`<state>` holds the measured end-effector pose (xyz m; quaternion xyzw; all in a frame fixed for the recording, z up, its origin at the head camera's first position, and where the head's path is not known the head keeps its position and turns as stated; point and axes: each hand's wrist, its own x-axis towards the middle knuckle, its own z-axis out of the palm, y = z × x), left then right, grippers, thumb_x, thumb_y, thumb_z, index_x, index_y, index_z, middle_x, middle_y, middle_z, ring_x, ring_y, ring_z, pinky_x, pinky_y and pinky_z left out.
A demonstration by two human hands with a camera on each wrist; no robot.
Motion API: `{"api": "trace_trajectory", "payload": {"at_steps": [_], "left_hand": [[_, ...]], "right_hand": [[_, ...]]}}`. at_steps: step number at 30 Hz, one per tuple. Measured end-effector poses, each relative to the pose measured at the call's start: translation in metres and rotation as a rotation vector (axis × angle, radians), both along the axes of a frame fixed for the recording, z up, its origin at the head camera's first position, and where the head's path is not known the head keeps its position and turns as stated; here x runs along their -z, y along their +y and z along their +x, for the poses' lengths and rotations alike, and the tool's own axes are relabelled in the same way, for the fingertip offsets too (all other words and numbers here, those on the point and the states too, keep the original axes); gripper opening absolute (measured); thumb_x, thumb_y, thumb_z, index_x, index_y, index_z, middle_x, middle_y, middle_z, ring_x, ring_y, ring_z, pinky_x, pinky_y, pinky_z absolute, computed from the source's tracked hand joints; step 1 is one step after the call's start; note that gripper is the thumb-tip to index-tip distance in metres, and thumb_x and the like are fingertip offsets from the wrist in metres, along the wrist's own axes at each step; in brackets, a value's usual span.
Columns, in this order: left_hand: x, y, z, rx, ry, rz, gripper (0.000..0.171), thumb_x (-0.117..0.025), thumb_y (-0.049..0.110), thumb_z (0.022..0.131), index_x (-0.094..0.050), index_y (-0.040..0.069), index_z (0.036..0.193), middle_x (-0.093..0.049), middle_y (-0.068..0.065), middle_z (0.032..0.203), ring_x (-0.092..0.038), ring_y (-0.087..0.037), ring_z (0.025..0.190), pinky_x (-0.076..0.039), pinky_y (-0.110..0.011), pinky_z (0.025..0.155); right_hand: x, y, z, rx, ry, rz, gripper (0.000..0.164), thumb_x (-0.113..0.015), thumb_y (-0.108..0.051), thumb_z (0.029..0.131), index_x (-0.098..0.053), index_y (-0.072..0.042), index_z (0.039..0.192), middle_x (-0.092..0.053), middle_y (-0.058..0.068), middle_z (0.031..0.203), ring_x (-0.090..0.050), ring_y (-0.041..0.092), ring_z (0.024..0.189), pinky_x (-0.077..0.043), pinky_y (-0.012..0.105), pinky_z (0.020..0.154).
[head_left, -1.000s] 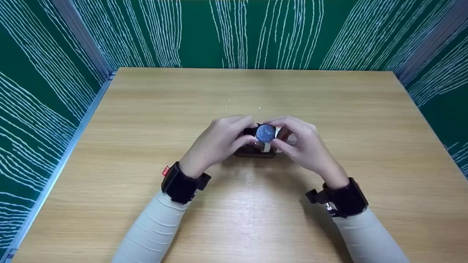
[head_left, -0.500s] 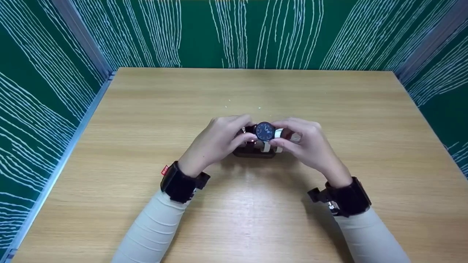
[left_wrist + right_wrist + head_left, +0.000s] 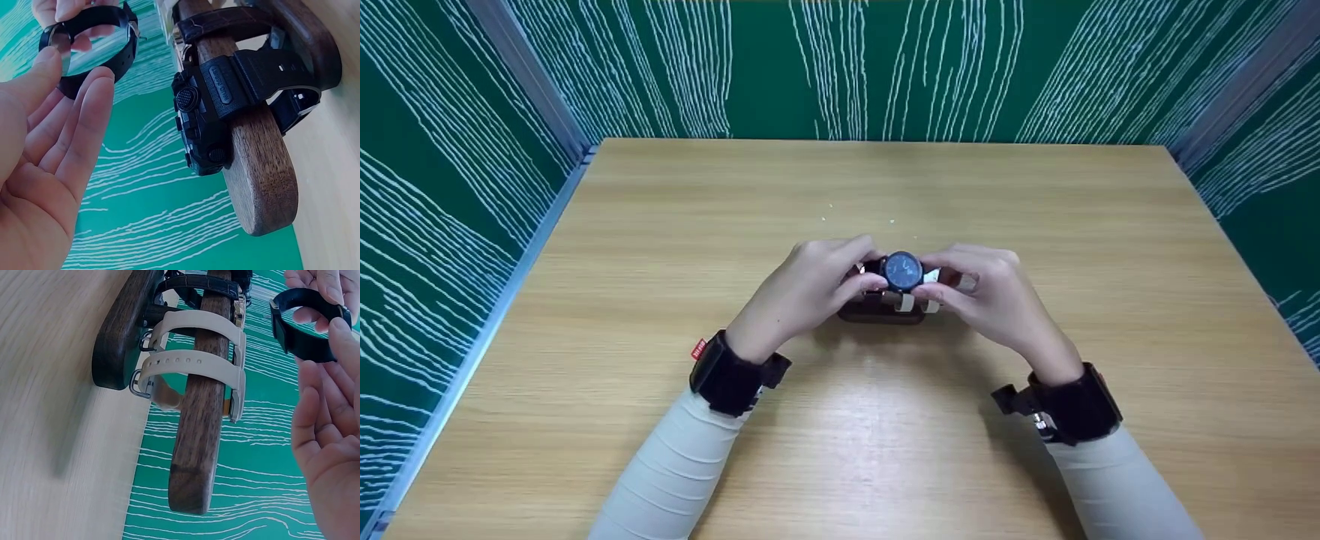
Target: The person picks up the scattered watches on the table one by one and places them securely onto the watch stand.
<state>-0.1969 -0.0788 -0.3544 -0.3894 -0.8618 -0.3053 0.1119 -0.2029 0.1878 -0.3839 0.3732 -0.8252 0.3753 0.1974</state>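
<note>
Held up between both hands is a black wristwatch with a round dark dial, facing the head camera. My left hand pinches its left side with thumb and fingers. On the other side, my right hand pinches the case edge. In the left wrist view its black strap forms a buckled loop. Behind and below the hands stands a dark wooden watch stand, largely hidden in the head view. A chunky black watch hangs near one end of its bar.
Also on the bar are a watch with a dark crocodile-pattern strap and two with cream straps, one nearer the bar's end and one behind. Green walls with white lines border the wooden table. Small white specks lie beyond the hands.
The watch dial has tilted, its glare fading and then partly returning. My right hand has shifted slightly right, exposing more of the cream straps. My left hand has barely moved.
</note>
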Motion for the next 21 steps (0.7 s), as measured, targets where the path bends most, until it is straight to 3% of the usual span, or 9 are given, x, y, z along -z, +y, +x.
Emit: {"api": "trace_trajectory", "payload": {"at_steps": [6, 13, 21], "left_hand": [[0.0011, 0.0002, -0.0005, 0.005, 0.011, -0.007, 0.025, -0.068, 0.028, 0.103, -0.066, 0.005, 0.112, -0.075, -0.004, 0.100, -0.061, -0.012, 0.079, -0.055, -0.026, 0.073], [0.0011, 0.0006, -0.0007, 0.011, 0.018, -0.010, 0.025, -0.068, 0.028, 0.103, -0.066, 0.004, 0.112, -0.076, -0.005, 0.103, -0.065, -0.013, 0.083, -0.057, -0.026, 0.078], [0.0025, 0.0002, -0.0009, 0.014, 0.008, 0.001, 0.028, -0.067, 0.030, 0.103, -0.067, 0.005, 0.116, -0.075, -0.004, 0.104, -0.066, -0.013, 0.086, -0.059, -0.026, 0.083]], "right_hand": [[-0.0015, -0.0005, 0.0009, 0.036, 0.037, 0.034, 0.029, -0.090, -0.011, 0.083, -0.081, -0.001, 0.109, -0.081, 0.009, 0.101, -0.074, 0.019, 0.083, -0.049, 0.014, 0.072], [-0.0018, 0.0001, 0.0009, 0.029, 0.035, 0.049, 0.027, -0.090, -0.011, 0.083, -0.081, -0.001, 0.107, -0.080, 0.008, 0.097, -0.071, 0.012, 0.079, -0.053, 0.013, 0.072], [-0.0031, -0.0011, 0.0034, 0.036, 0.072, 0.075, 0.023, -0.091, -0.012, 0.084, -0.082, -0.001, 0.102, -0.080, 0.008, 0.092, -0.074, 0.013, 0.079, -0.058, 0.024, 0.068]]}}
